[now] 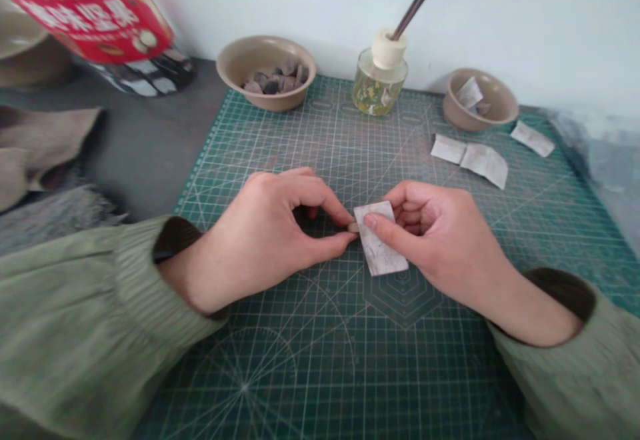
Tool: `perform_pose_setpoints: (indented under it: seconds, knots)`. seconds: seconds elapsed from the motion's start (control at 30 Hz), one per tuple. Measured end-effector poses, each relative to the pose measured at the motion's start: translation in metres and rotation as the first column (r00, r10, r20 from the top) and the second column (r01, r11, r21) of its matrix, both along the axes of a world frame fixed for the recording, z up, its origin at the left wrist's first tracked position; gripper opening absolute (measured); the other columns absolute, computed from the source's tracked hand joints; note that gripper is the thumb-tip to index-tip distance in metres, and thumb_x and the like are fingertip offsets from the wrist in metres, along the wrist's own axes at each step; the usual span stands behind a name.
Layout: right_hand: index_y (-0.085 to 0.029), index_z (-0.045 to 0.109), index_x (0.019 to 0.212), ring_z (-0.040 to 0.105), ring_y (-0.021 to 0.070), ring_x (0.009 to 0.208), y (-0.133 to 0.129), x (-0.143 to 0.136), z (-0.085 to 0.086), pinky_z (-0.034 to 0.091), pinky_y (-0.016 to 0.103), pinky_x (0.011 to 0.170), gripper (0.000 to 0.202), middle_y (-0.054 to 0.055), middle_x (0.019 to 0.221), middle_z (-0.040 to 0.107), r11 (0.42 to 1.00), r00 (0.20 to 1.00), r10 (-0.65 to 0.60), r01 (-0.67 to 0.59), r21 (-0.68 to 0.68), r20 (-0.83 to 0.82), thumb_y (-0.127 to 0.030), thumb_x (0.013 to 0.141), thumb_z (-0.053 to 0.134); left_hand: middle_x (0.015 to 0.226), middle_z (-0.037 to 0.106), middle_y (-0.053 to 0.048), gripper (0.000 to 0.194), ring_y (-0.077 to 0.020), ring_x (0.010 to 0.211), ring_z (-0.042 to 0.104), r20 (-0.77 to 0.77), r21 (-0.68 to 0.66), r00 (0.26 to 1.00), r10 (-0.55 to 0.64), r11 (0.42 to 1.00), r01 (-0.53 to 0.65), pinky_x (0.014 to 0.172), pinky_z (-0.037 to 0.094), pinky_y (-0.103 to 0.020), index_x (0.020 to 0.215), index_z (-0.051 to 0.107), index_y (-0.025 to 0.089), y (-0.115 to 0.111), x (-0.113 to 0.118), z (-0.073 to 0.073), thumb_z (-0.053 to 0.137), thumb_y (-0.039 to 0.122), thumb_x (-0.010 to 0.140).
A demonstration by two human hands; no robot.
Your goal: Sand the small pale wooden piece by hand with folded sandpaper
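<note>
My left hand pinches a small pale-brown piece between thumb and fingertips. Most of that piece is covered, so its kind is unclear. In my right hand is a smudged whitish rectangle of sandpaper, with the thumb flat on its face and the fingers curled behind. The sandpaper's left edge overlaps the small piece. Both hands are just above a green cutting mat with white grid lines.
Behind the hands stand a bowl of dark lumps, a reed diffuser bottle and a smaller bowl with scraps. Sandpaper strips lie at the right. A red package and brown cloth are at the left.
</note>
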State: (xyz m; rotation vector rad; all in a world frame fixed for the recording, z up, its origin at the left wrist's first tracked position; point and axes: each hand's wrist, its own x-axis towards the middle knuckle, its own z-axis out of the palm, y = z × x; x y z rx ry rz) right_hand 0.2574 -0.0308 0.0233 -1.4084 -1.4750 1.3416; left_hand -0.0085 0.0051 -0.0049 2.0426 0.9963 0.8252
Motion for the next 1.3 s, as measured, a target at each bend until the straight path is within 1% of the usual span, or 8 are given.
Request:
perform_pose_setpoints:
  seconds: [0.47, 0.57, 0.73, 0.83, 0.97, 1.1, 1.2, 1.3]
  knots:
    - [-0.026, 0.081, 0.09, 0.075, 0.0196, 0.068, -0.0018, -0.0006, 0.0002, 0.055, 0.03, 0.059, 0.038, 0.001, 0.08, 0.087, 0.999, 0.999, 0.011, -0.013, 0.03, 0.044, -0.044, 0.097, 0.113, 0.101, 0.093, 0.0, 0.006, -0.0223, 0.086, 0.083, -0.022, 0.008, 1.0, 0.006, 1.0, -0.006, 0.082, 0.061, -0.037, 0.099, 0.098, 0.031, -0.0006, -0.0001, 0.0008, 0.099, 0.033, 0.104]
    - [-0.025, 0.08, 0.089, 0.071, 0.0175, 0.064, -0.0012, 0.0001, 0.0008, 0.05, 0.028, 0.056, 0.032, -0.001, 0.076, 0.084, 0.999, 0.997, 0.044, -0.046, 0.026, 0.055, -0.037, 0.098, 0.109, 0.101, 0.094, -0.001, 0.007, -0.022, 0.088, 0.083, -0.06, -0.004, 0.998, 0.009, 1.0, -0.01, 0.084, 0.061, -0.036, 0.098, 0.097, 0.03, -0.0013, 0.0006, 0.0038, 0.097, 0.033, 0.104]
    - [-0.025, 0.08, 0.091, 0.073, 0.0163, 0.065, -0.0021, -0.0001, 0.0018, 0.051, 0.027, 0.057, 0.024, -0.001, 0.078, 0.085, 0.997, 0.998, 0.013, -0.018, 0.075, 0.06, -0.027, 0.097, 0.104, 0.1, 0.094, 0.0, 0.007, -0.0202, 0.088, 0.083, -0.049, -0.034, 0.998, 0.029, 0.999, -0.031, 0.084, 0.059, -0.035, 0.096, 0.098, 0.03, -0.0021, 0.0032, 0.0077, 0.096, 0.033, 0.101]
    - [-0.025, 0.08, 0.089, 0.071, 0.0158, 0.062, -0.003, -0.0003, 0.0015, 0.049, 0.027, 0.055, 0.025, -0.002, 0.075, 0.083, 0.997, 0.997, 0.031, -0.036, 0.061, 0.071, -0.027, 0.097, 0.102, 0.101, 0.094, 0.0, 0.006, -0.0207, 0.089, 0.084, -0.047, -0.036, 0.998, 0.029, 0.999, -0.03, 0.084, 0.06, -0.035, 0.096, 0.098, 0.03, -0.002, 0.0025, 0.007, 0.096, 0.033, 0.101]
    - [-0.025, 0.081, 0.091, 0.073, 0.0168, 0.065, -0.0022, -0.0003, 0.0008, 0.052, 0.027, 0.057, 0.022, -0.001, 0.079, 0.085, 0.997, 0.997, 0.009, -0.016, 0.081, 0.082, -0.029, 0.098, 0.102, 0.102, 0.094, 0.0, 0.006, -0.021, 0.089, 0.084, -0.051, -0.016, 0.998, 0.022, 1.0, -0.023, 0.084, 0.06, -0.036, 0.098, 0.098, 0.03, -0.0017, 0.0012, 0.0047, 0.096, 0.033, 0.103]
    - [-0.025, 0.08, 0.09, 0.07, 0.0163, 0.062, -0.0008, 0.0004, 0.0011, 0.048, 0.028, 0.054, 0.023, -0.002, 0.075, 0.082, 0.997, 0.995, 0.062, -0.066, 0.05, 0.081, -0.03, 0.099, 0.101, 0.101, 0.094, 0.001, 0.006, -0.0212, 0.09, 0.084, -0.054, -0.013, 0.998, 0.016, 1.0, -0.017, 0.085, 0.06, -0.036, 0.097, 0.097, 0.03, -0.0013, 0.0019, 0.0035, 0.096, 0.03, 0.103]
    - [-0.025, 0.08, 0.09, 0.071, 0.0167, 0.064, -0.0007, 0.0006, 0.0016, 0.05, 0.028, 0.056, 0.022, -0.001, 0.077, 0.083, 0.996, 0.995, 0.027, -0.035, 0.088, 0.096, -0.029, 0.099, 0.1, 0.102, 0.094, 0.0, 0.006, -0.0214, 0.089, 0.084, -0.049, -0.008, 0.999, 0.019, 1.0, -0.02, 0.084, 0.06, -0.037, 0.098, 0.097, 0.03, -0.0015, 0.0012, 0.003, 0.097, 0.032, 0.103]
    - [-0.025, 0.079, 0.089, 0.07, 0.0167, 0.063, -0.001, 0.0006, 0.0015, 0.049, 0.028, 0.055, 0.023, -0.001, 0.075, 0.082, 0.995, 0.994, 0.05, -0.058, 0.079, 0.1, -0.031, 0.099, 0.099, 0.102, 0.094, 0.0, 0.005, -0.0219, 0.089, 0.084, -0.059, 0.009, 0.998, 0.017, 1.0, -0.017, 0.085, 0.061, -0.037, 0.098, 0.097, 0.031, -0.0019, -0.0007, 0.0026, 0.097, 0.033, 0.103]
